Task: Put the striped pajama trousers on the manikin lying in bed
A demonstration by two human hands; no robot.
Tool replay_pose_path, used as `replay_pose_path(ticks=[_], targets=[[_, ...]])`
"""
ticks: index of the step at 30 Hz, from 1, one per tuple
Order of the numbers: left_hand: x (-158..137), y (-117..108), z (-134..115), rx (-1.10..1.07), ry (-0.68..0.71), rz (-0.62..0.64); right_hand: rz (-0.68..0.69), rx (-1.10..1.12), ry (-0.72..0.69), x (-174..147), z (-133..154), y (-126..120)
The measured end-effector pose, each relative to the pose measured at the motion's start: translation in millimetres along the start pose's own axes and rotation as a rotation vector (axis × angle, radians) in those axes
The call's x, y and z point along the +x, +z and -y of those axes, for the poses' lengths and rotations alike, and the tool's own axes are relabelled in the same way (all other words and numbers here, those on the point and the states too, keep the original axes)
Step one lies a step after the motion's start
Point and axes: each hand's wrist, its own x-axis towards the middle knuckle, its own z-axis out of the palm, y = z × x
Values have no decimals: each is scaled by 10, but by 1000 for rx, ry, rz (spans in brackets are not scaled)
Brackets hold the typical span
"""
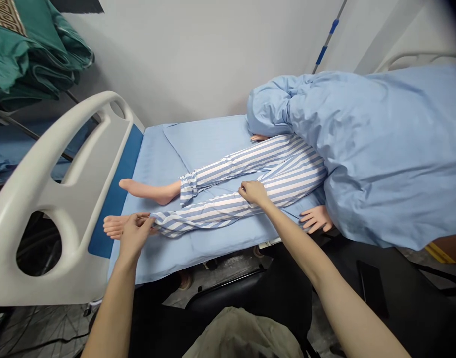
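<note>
Blue-and-white striped trousers [220, 209] cover both legs of what looks like a nursing manikin lying on a bed. My left hand [135, 232] is at the ankle of the nearer leg, pinching the trouser cuff between thumb and fingers. Around the knee of that same leg, my right hand [253, 192] is closed on the striped cloth. The nearer bare foot [114, 226] points toward the footboard, partly behind my left hand. The farther bare foot [149, 190] sticks out of its gathered cuff. A blue quilt [384, 149] hides the upper body; one manikin hand [318, 218] shows below it.
A cream footboard [82, 174] stands at the left end of the blue-sheeted mattress [209, 133]. Green folded cloth [30, 54] is at upper left. A black chair with a dark phone-like object [372, 288] is at lower right. A pole [326, 42] leans by the wall.
</note>
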Motion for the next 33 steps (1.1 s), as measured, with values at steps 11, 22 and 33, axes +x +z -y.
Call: replay_pose_path(ticks=[11, 22, 33], targets=[[171, 604, -413, 322, 347, 136, 4, -38, 23, -16, 30, -10], [750, 1233, -422, -249, -174, 130, 16, -49, 50, 0, 67, -39], [840, 630, -285, -296, 137, -94, 9, -67, 39, -3, 52, -1]])
